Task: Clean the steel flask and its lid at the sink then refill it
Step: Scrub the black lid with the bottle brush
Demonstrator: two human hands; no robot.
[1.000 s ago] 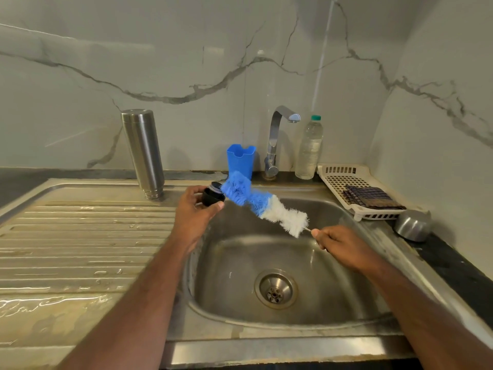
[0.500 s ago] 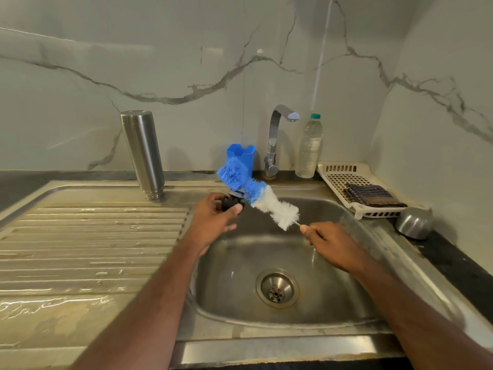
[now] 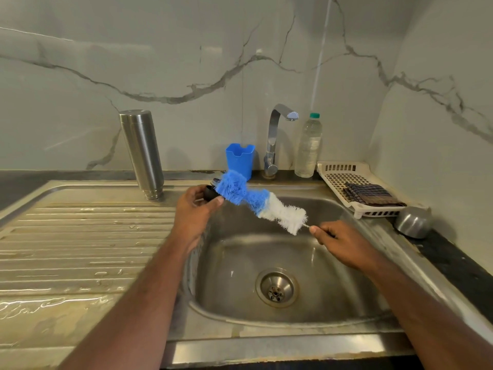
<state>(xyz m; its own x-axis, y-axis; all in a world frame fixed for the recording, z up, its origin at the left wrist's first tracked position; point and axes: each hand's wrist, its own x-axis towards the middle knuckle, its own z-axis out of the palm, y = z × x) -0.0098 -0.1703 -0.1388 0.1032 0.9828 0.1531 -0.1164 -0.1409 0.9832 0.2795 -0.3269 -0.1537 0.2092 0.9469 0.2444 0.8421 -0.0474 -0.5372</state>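
two hands work over the sink (image 3: pixel 266 320): the left hand (image 3: pixel 196 209) grips the small black lid (image 3: pixel 210 193), thumb and fingers curled round it, just left of the basin's back corner, and the right hand (image 3: pixel 338 241) pinches the thin wire handle of the bottle brush (image 3: pixel 256 202) above the basin's right half. half a second ago the blue bristles stood above the lid with the stem crossing it; now the blue end is bent against the lid's open side and the lid sits further left of the basin. i judge the scrubbing of the lid is in full swing, strokes going back and forth, with rinsing and refilling not yet done.

the steel flask (image 3: pixel 141 153) stands mouth down on the ribbed draining board (image 3: pixel 80 236), left of the sink and well apart from the hands. the board is wet, with beads and streaks of water. behind the sink stand a blue cup (image 3: pixel 240 158), the tap (image 3: pixel 274 140) with no water running, and a plastic water bottle (image 3: pixel 309 148). right of the sink a white basket (image 3: pixel 344 177) holds a folded cloth (image 3: pixel 370 193), with a small steel bowl (image 3: pixel 413 221) upside down beside it. marbled wall panels close in the corner.
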